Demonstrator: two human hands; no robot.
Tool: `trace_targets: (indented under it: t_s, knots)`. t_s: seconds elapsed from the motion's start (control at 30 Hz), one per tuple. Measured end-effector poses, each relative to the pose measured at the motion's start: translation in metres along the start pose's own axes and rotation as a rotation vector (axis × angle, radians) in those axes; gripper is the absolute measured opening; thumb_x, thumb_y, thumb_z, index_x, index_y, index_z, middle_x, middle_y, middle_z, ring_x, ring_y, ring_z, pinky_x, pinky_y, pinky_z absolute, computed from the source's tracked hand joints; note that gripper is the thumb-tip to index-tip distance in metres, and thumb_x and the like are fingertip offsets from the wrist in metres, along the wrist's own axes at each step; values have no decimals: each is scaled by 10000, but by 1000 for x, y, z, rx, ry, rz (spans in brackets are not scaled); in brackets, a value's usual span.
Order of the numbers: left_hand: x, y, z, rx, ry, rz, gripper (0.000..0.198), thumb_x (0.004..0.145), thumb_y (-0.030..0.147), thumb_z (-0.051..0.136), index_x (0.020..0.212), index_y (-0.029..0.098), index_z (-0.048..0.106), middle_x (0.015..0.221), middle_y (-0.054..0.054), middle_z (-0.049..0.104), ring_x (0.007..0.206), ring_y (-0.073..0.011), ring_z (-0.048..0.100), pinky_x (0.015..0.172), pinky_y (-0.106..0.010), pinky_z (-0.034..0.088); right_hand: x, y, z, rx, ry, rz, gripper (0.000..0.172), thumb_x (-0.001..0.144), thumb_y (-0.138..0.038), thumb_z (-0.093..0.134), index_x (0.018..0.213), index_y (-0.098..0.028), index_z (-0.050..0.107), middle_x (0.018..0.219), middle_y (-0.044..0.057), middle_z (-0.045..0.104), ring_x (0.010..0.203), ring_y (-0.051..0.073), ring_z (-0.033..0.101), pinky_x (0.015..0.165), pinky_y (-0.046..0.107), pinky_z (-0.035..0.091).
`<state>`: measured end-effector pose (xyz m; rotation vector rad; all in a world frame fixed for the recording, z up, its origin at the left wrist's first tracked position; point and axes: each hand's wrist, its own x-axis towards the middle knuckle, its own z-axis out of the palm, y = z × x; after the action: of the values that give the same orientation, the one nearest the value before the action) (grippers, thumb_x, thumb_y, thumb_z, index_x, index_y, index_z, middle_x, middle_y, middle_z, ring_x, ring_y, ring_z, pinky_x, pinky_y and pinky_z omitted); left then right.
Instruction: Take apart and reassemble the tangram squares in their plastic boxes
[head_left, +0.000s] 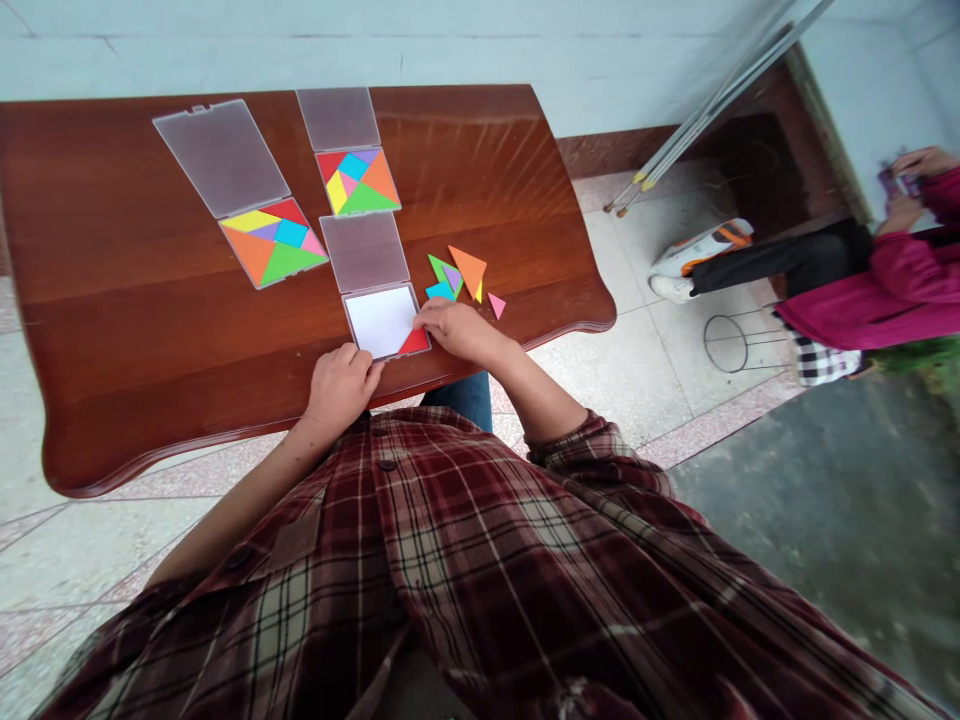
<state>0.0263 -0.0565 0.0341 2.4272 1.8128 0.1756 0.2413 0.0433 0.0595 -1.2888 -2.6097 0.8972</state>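
An open clear plastic tangram case [385, 356] lies near the table's front edge, its lid [367, 252] folded back flat. White backing [379, 318] shows inside the tray. One red triangle [415, 342] sits in the tray's lower right corner, with the fingertips of my right hand [457, 328] closed on its upper end. My left hand [341, 382] grips the tray's lower left corner, fingers curled and thumb along the front edge. Right of the case lie loose pieces: a green one [436, 267], an orange triangle [469, 268], a blue one [441, 290], a purple one [452, 278] and a pink triangle [496, 306].
Two more open cases hold full tangrams: one at left [274, 245], another behind [358, 182]. The brown wooden table [150, 330] has a curved front edge. At right, a person in a magenta top [885, 280] sits near crutches [697, 115] and a wire ring stand [726, 344].
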Motion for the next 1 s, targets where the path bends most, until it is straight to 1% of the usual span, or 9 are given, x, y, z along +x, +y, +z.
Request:
trace_targets:
  t_s: [0.07, 0.13, 0.3, 0.4, 0.47, 0.6, 0.77, 0.9, 1.0]
  knots:
    - [0, 0, 0, -12, -3, -4, 342, 966, 365, 413, 814, 151, 632, 800, -116, 600, 788, -259, 586, 659, -352, 341, -5, 5, 0, 46, 29, -10, 312, 870, -122, 395, 984, -172, 682, 1065, 83, 646, 1050, 194, 575, 927, 321, 432]
    - [0, 0, -1, -17, -5, -9, 339, 964, 361, 416, 810, 150, 631, 801, -116, 600, 785, -256, 584, 660, -350, 338, -8, 13, -3, 70, 132, 47, 298, 867, -141, 403, 998, -170, 669, 1058, 87, 653, 1051, 200, 580, 950, 338, 430]
    - [0, 0, 0, 10, 16, 4, 331, 962, 356, 419, 805, 155, 630, 779, -104, 592, 765, -244, 580, 649, -341, 335, 2, 51, -24, -8, 434, 429, 308, 855, -179, 452, 1109, -127, 620, 1088, 143, 633, 1010, 245, 590, 932, 401, 442]
    - [0, -1, 2, 28, 29, 10, 330, 961, 353, 424, 801, 153, 632, 769, -100, 592, 760, -242, 584, 637, -339, 332, 19, 77, -33, -30, 470, 566, 412, 805, -253, 604, 1189, -108, 573, 1147, 174, 595, 1054, 280, 574, 930, 441, 443]
    - [0, -1, 4, 33, 33, 12, 328, 960, 353, 431, 801, 150, 633, 775, -100, 595, 763, -242, 587, 637, -339, 332, 31, 90, -37, -11, 458, 615, 450, 746, -288, 692, 1148, -119, 579, 1121, 163, 595, 1059, 292, 570, 925, 455, 449]
    - [-1, -2, 5, 22, 30, 7, 332, 964, 354, 428, 806, 149, 636, 791, -103, 605, 767, -241, 590, 642, -339, 337, 42, 107, -41, 77, 424, 657, 311, 662, -290, 773, 867, -180, 567, 875, 67, 596, 896, 251, 585, 848, 454, 484]
    - [0, -1, 3, 3, 21, 1, 319, 958, 348, 443, 811, 143, 638, 796, -107, 609, 766, -243, 591, 645, -338, 344, 43, 126, -39, 253, 493, 602, 399, 561, -222, 821, 706, -226, 449, 689, -29, 494, 678, 148, 509, 711, 374, 489]
    - [0, -2, 4, -19, 14, -7, 316, 955, 343, 445, 816, 139, 641, 813, -119, 611, 783, -253, 590, 657, -346, 357, 42, 126, -39, 385, 568, 531, 295, 643, -189, 737, 704, -219, 449, 646, -49, 466, 615, 106, 457, 628, 302, 432]
    - [0, -2, 6, -23, 10, -12, 312, 953, 340, 453, 822, 135, 647, 822, -122, 617, 793, -254, 595, 664, -348, 364, 39, 105, -42, 394, 630, 397, 173, 739, -198, 647, 745, -210, 474, 660, -47, 468, 623, 98, 451, 629, 284, 398]
